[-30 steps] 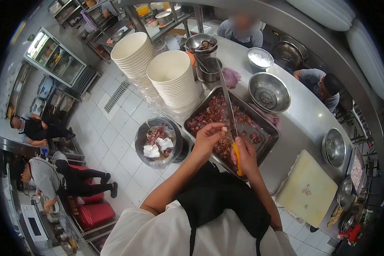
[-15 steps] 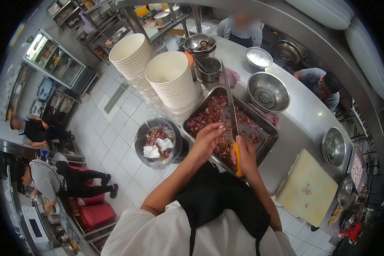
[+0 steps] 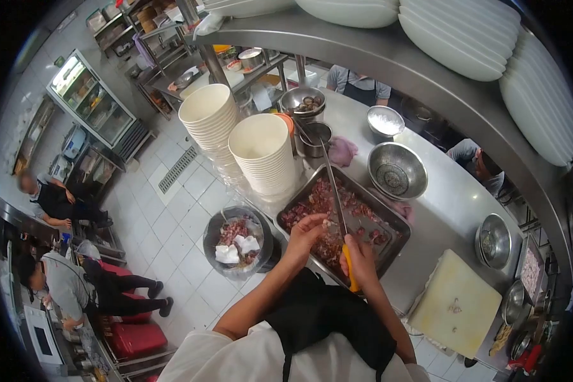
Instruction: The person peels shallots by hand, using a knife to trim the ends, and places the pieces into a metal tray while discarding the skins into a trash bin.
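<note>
My right hand is wrapped round the yellow handle of a long knife, its blade pointing up and away over the tray. Close to the blade's left side, my left hand is closed in a pinch on a small pale piece of meat. Below both hands, a rectangular metal tray holds many reddish chopped meat pieces, thickest on its left side. A lined bin stands on the floor left of my arm, with meat scraps and white crumpled paper inside.
Stacked white tubs stand left of the tray. Beyond it are a steel bowl and a pink cloth. A cutting board lies to the right. Overhead, a steel shelf carries plates. Several co-workers stand around.
The view has tilted, bringing more of the overhead plate shelf into sight. Both hands stay over the tray, the knife still in my right hand and the left still pinching beside the blade.
</note>
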